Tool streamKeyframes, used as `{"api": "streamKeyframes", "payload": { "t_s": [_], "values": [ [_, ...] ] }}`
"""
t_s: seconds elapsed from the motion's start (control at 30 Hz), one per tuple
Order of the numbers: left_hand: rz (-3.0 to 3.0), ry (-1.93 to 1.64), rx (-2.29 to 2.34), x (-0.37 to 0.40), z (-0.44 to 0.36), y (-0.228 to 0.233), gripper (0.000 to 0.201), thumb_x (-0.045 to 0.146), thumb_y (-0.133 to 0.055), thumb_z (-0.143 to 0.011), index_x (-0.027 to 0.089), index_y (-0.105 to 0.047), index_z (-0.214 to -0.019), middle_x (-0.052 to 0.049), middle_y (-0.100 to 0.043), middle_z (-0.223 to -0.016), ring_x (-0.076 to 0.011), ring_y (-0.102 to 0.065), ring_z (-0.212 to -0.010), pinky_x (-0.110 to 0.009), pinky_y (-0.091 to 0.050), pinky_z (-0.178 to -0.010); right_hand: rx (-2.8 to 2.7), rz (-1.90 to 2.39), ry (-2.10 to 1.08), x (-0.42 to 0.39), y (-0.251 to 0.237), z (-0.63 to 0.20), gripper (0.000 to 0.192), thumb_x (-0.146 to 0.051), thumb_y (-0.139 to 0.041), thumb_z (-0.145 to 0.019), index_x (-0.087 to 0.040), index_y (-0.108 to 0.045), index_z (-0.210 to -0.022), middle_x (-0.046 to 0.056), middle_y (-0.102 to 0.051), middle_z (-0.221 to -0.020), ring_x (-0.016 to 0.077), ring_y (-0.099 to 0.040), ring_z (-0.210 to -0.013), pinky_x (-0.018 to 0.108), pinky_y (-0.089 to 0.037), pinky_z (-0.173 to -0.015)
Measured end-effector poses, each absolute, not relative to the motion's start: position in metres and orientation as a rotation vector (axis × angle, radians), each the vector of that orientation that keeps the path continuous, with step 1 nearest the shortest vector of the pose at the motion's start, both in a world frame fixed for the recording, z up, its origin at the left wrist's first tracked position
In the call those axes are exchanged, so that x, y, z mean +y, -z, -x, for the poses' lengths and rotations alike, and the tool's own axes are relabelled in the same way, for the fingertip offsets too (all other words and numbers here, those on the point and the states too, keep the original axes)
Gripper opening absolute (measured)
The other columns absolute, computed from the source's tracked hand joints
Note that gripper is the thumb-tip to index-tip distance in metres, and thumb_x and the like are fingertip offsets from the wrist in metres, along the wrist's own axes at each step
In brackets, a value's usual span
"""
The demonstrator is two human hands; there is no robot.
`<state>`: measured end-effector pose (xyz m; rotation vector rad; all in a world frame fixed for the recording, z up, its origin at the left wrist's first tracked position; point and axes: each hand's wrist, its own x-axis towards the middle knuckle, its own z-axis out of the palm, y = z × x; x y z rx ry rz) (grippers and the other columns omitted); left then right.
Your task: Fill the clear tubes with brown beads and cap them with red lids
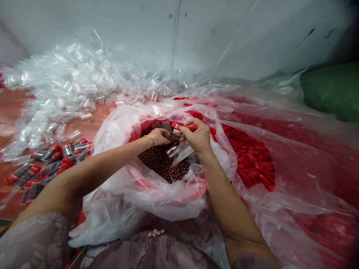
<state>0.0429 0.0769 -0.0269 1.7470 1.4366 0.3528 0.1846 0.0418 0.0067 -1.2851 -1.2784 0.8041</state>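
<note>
brown beads (162, 164) in bag (117, 130), red caps (252, 160) in sack (294, 149)

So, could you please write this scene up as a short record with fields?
left hand: pinching brown beads over the bag
right hand: holding a clear tube and red caps
brown beads: heaped in a plastic-lined bag
red cap pile: in clear sheeting, to the right
empty tubes: heaped at back left
filled tubes: capped red, lying at left

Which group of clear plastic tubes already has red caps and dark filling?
The small cluster of tubes at the left edge; the big heap of clear tubes behind it is empty and uncapped.
</note>
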Motion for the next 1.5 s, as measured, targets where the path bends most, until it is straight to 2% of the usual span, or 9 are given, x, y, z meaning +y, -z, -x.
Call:
{"api": "streamKeyframes", "payload": {
  "t_s": [0.23, 0.47, 0.63, 0.73, 0.87, 0.97, 1.1, 1.33, 1.5],
  "values": [
    [-1.170, -0.688, 0.802, 0.042, -0.008, 0.009, 0.037, 0.010, -0.074, -0.061, 0.012, -0.058, -0.094, -0.002, -0.066, -0.086, -0.0095, -0.061, -0.075, -0.024, -0.048, -0.072, -1.264, 1.104, -0.915, 0.039, -0.012, -0.185, 0.017, -0.026, -0.067, -0.061, -0.019, -0.053, -0.064, -0.005, -0.060, -0.051, 0.0106, -0.057, -0.042, 0.021, -0.048, -0.039],
    [-1.331, -0.875, 0.789, 0.012, 0.005, 0.005, 0.033, 0.013, -0.072, -0.062, 0.012, -0.059, -0.093, -0.002, -0.063, -0.087, -0.0108, -0.058, -0.080, -0.027, -0.045, -0.080, -1.453, 0.829, -1.002, 0.028, -0.007, -0.185, 0.010, -0.026, -0.067, -0.072, -0.020, -0.065, -0.080, -0.005, -0.067, -0.061, 0.0075, -0.056, -0.043, 0.019, -0.045, -0.044],
    [-1.318, -0.972, 0.725, 0.006, 0.001, 0.008, 0.040, 0.021, -0.073, -0.064, 0.011, -0.058, -0.100, -0.005, -0.063, -0.095, -0.0135, -0.057, -0.086, -0.028, -0.044, -0.085, -1.748, 0.799, -0.840, 0.021, -0.009, -0.180, 0.015, -0.021, -0.065, -0.075, -0.022, -0.073, -0.088, 0.000, -0.073, -0.081, 0.0127, -0.066, -0.070, 0.026, -0.054, -0.067],
    [-1.308, -1.001, 0.695, 0.007, 0.000, 0.010, 0.043, 0.028, -0.074, -0.065, 0.011, -0.056, -0.101, -0.004, -0.061, -0.092, -0.0123, -0.056, -0.081, -0.026, -0.045, -0.078, -1.826, 0.758, -0.650, 0.022, -0.009, -0.179, 0.018, -0.017, -0.064, -0.076, -0.023, -0.074, -0.090, 0.002, -0.073, -0.087, 0.0144, -0.067, -0.080, 0.029, -0.054, -0.075],
    [-1.377, -0.968, 0.730, 0.007, 0.002, 0.010, 0.041, 0.038, -0.068, -0.072, 0.011, -0.054, -0.100, 0.000, -0.055, -0.079, -0.0080, -0.049, -0.063, -0.022, -0.043, -0.060, -1.899, 0.725, -0.481, 0.023, -0.005, -0.180, 0.027, -0.013, -0.062, -0.078, -0.025, -0.073, -0.100, 0.004, -0.072, -0.091, 0.0148, -0.067, -0.081, 0.029, -0.055, -0.075],
    [-1.447, -0.990, 0.758, 0.004, 0.004, 0.009, 0.038, 0.039, -0.063, -0.076, 0.011, -0.054, -0.098, -0.001, -0.056, -0.078, -0.0088, -0.050, -0.065, -0.023, -0.043, -0.064, -1.936, 0.679, -0.433, 0.019, -0.003, -0.180, 0.033, -0.011, -0.062, -0.078, -0.027, -0.071, -0.106, 0.004, -0.072, -0.094, 0.0154, -0.068, -0.084, 0.030, -0.056, -0.076],
    [-1.515, -1.067, 0.826, 0.001, 0.004, 0.006, 0.038, 0.033, -0.068, -0.069, 0.010, -0.058, -0.098, -0.003, -0.060, -0.088, -0.0120, -0.053, -0.078, -0.024, -0.044, -0.075, -1.971, 0.657, -0.400, 0.012, -0.002, -0.178, 0.034, -0.010, -0.061, -0.079, -0.027, -0.070, -0.108, 0.005, -0.072, -0.095, 0.0154, -0.068, -0.083, 0.029, -0.056, -0.075],
    [-1.450, -0.964, 1.019, -0.004, 0.002, 0.001, 0.019, 0.020, -0.059, -0.061, 0.012, -0.057, -0.079, 0.005, -0.050, -0.063, -0.0067, -0.043, -0.056, -0.019, -0.035, -0.054, -2.040, 0.650, -0.362, 0.006, -0.001, -0.172, 0.035, -0.008, -0.061, -0.078, -0.025, -0.070, -0.108, 0.006, -0.073, -0.093, 0.0153, -0.069, -0.080, 0.028, -0.057, -0.073],
    [-1.582, -0.939, 1.209, -0.008, 0.006, -0.003, 0.011, 0.021, -0.056, -0.059, 0.014, -0.053, -0.068, 0.005, -0.046, -0.057, -0.0071, -0.040, -0.054, -0.019, -0.028, -0.048, -2.086, 0.684, -0.457, 0.002, -0.002, -0.169, 0.025, -0.016, -0.062, -0.078, -0.025, -0.073, -0.098, 0.005, -0.073, -0.088, 0.0162, -0.068, -0.076, 0.029, -0.056, -0.068]
  ]
}}
